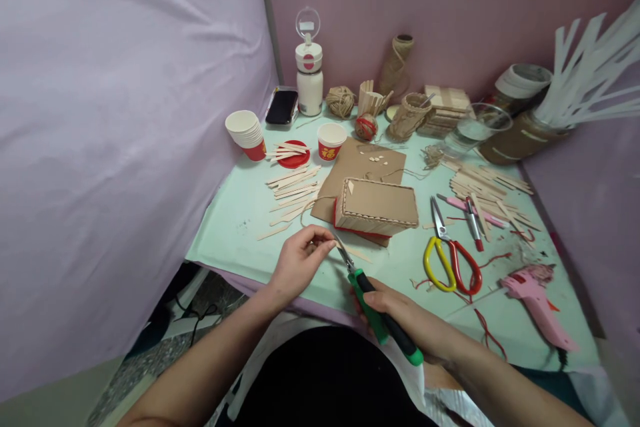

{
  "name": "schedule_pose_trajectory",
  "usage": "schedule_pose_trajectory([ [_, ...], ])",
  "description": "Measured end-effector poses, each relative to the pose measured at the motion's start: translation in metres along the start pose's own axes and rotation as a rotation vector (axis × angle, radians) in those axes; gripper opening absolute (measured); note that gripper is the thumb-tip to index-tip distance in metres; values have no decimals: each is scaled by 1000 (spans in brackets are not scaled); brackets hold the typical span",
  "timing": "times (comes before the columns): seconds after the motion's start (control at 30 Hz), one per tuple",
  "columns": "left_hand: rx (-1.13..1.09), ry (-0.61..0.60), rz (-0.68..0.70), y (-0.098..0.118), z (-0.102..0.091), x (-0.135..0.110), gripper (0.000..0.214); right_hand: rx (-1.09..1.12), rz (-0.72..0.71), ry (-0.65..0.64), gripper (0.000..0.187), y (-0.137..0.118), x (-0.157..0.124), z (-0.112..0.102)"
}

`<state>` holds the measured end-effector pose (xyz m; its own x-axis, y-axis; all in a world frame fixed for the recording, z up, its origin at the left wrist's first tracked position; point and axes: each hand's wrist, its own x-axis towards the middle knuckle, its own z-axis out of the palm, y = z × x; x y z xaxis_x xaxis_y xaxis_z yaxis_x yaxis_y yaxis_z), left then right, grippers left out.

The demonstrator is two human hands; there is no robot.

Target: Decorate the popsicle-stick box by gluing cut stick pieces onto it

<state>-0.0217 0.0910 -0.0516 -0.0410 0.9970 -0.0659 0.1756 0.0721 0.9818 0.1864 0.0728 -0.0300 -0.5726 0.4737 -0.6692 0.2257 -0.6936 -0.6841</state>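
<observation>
A cardboard box [376,207] is seen lying on the table [225,227], and everything else is placed from it. Just in front of its near left corner, the left hand [299,261] is held with thumb and fingertips pressed together on a thin stick [326,237]; its exact kind is too small to be told. The right hand [407,323], nearer the body than the box, is wrapped tightly round the green and black handles of a pair of cutters [373,307]. The cutters' metal tip is pointed up towards the box and is met by the pinched stick just beside the left fingertips. To the right of the box, scissors [453,263] and a pink glue gun [535,300] are laid. To its left, loose wooden sticks [293,190] are scattered, and paper cups [246,135] are stacked beyond them.
</observation>
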Motion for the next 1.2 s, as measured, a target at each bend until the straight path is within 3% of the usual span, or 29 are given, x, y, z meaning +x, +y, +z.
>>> schedule_pose_trajectory([
  [0.2, 289, -84, 392, -7, -12, 5, 11, 328, 68, -109, 37, 4, -1, -2],
  [0.33, 338, -107, 479, -5, -17, 13, 16, 489, 152, -257, 45, 9, 0, -6],
  [0.4, 346, -106, 415, -1, -19, 16, 15, 508, 165, -299, 48, 12, -1, -9],
  [0.5, 312, -97, 225, 6, -27, 22, 13, 424, 134, -258, 47, 17, -9, -18],
  [0.63, 146, -154, -86, 17, -39, 31, 16, -3, 39, -164, 48, 18, -34, -42],
  [0.7, 77, -232, -180, 23, -43, 35, 17, -175, -9, -48, 54, 15, -48, -53],
  [0.8, 53, -322, -227, 30, -42, 38, 15, -270, -77, 126, 68, 9, -56, -58],
  [0.93, 87, -406, -196, 35, -35, 34, 13, -324, -143, 236, 81, 7, -39, -41],
  [1.07, 139, -429, -166, 34, -27, 26, 11, -197, -280, 128, 71, 22, -13, -22],
  [1.2, 122, -463, -234, 25, -21, 12, 12, -81, -354, 7, 70, 38, -6, -14],
])
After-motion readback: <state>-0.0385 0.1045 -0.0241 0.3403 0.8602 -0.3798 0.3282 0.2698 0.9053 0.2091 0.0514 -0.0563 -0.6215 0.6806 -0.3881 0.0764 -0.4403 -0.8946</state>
